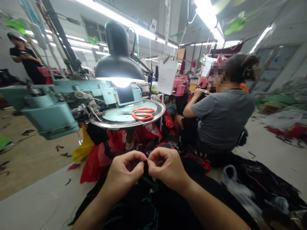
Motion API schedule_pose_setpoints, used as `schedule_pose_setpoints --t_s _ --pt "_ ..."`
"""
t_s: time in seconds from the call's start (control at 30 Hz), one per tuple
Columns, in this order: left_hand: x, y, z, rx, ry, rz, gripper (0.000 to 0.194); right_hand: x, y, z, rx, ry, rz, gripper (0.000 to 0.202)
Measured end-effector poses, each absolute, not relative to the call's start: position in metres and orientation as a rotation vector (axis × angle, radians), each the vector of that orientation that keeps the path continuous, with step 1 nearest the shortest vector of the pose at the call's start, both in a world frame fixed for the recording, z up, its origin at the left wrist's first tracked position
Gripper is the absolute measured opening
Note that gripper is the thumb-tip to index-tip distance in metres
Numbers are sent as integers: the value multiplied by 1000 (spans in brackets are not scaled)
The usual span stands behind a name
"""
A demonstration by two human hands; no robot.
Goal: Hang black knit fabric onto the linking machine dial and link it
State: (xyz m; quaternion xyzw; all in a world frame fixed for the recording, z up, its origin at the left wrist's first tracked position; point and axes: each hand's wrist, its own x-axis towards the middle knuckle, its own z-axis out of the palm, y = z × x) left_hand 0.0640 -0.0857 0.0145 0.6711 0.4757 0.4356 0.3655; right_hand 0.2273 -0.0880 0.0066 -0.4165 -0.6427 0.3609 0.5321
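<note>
My left hand (128, 171) and my right hand (166, 167) meet over my lap, thumb and forefinger of each pinched together. Their fingertips nearly touch, and what they grip is too small and dark to make out. Below them, black cloth (172, 207) with dark green threads or edging covers my lap. Ahead, orange-handled scissors (144, 114) lie on the round plate (112, 115) of a teal machine (50, 111), out of reach of both closed hands.
A black lamp (118, 64) shines over the plate. Red bags (93, 163) and a yellow bag (82, 147) sit beneath. A seated co-worker (223, 111) is at the right, near a clear plastic bag (240, 188) and dark cloth (266, 185). Another person (27, 60) stands far left.
</note>
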Motion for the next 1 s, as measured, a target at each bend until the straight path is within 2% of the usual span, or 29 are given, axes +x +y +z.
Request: schedule_pose_setpoints --t_s 0.17,0.33,0.57,1.0 --pt "64 -86 13 1706 1205 1131 15 227 -89 7 -976 -1562 712 5" --pt "64 -86 13 1701 1175 1139 16 228 -89 7 -981 -1537 742 5" --pt "63 -88 12 1662 1179 1151 20 237 -82 5 -862 -1460 1094 6" --pt "66 -93 9 1901 1293 1234 13 237 -83 9 -910 -1658 668 10"
